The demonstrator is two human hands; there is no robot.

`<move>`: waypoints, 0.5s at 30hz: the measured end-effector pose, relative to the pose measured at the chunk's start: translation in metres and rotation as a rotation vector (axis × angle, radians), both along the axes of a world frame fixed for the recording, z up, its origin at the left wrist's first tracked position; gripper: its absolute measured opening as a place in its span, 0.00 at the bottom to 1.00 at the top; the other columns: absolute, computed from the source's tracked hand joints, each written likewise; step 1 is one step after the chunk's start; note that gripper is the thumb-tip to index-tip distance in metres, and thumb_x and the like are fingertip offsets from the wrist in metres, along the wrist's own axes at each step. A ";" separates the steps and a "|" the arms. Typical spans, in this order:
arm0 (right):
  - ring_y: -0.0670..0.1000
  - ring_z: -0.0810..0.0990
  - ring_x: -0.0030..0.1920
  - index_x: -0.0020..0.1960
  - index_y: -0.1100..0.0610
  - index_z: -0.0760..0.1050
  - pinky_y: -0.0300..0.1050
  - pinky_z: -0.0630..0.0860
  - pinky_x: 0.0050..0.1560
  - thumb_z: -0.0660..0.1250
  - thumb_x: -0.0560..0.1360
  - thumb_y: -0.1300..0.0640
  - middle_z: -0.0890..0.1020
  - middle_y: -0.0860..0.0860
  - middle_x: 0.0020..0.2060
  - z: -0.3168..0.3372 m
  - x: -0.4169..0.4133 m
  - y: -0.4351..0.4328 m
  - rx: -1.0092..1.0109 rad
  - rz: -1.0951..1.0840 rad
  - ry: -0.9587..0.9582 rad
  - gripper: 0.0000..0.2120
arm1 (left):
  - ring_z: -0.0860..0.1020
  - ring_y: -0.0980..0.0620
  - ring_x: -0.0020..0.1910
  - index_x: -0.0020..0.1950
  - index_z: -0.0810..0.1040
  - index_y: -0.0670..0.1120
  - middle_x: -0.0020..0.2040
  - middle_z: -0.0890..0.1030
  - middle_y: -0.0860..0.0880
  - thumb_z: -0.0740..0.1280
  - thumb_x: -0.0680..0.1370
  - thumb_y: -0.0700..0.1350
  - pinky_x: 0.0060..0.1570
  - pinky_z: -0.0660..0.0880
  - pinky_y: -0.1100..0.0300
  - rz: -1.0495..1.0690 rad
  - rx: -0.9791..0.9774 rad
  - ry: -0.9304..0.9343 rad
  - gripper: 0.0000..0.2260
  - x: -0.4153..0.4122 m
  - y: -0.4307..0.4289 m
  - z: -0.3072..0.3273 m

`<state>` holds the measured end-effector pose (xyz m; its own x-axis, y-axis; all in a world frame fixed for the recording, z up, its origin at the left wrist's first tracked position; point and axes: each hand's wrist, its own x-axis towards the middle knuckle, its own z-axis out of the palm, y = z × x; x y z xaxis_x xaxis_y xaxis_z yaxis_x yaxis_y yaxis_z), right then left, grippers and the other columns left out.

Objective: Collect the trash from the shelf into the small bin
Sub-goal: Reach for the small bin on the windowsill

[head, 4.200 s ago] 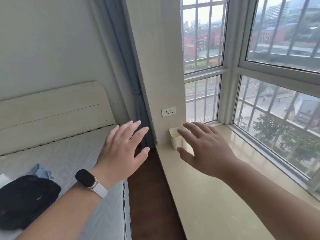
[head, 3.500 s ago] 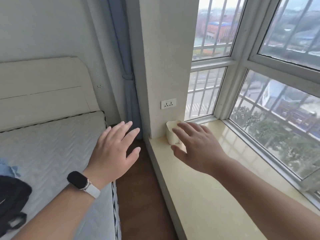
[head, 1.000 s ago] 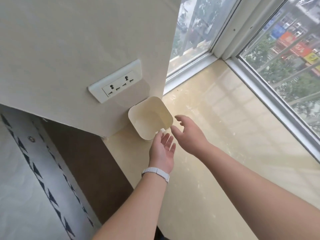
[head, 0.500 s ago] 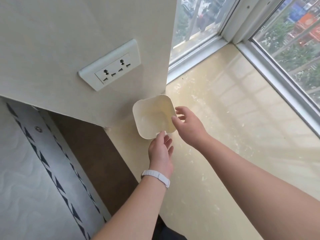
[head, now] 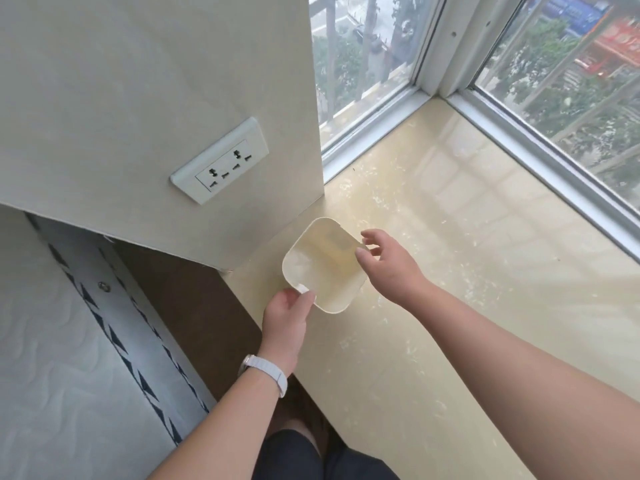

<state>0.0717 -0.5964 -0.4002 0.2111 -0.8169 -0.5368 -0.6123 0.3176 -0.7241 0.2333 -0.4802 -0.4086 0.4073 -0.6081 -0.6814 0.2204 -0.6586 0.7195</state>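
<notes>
Now left hand pinches bin; right hand spread.

left hand: bare, no glove, no rings visible
left wrist: white watch band, smooth strap wrapping the wrist; a small metallic piece shows at its left edge, the watch face is turned out of sight
left forearm: bare, no sleeve in view
right hand: bare, no glove, nothing on the fingers that can be made out
right wrist: nothing worn
right forearm: bare up to the frame edge, no sleeve visible
lower body: dark clothing at the bottom edge of the view, near black, plain, garment type unclear
</notes>
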 end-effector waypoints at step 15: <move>0.37 0.80 0.49 0.63 0.42 0.70 0.45 0.79 0.49 0.63 0.80 0.51 0.77 0.40 0.58 0.109 -0.020 0.047 -0.060 -0.225 -0.188 0.12 | 0.79 0.47 0.44 0.51 0.77 0.40 0.46 0.81 0.42 0.72 0.66 0.53 0.47 0.76 0.52 -0.388 -0.195 -0.157 0.20 0.016 -0.015 0.119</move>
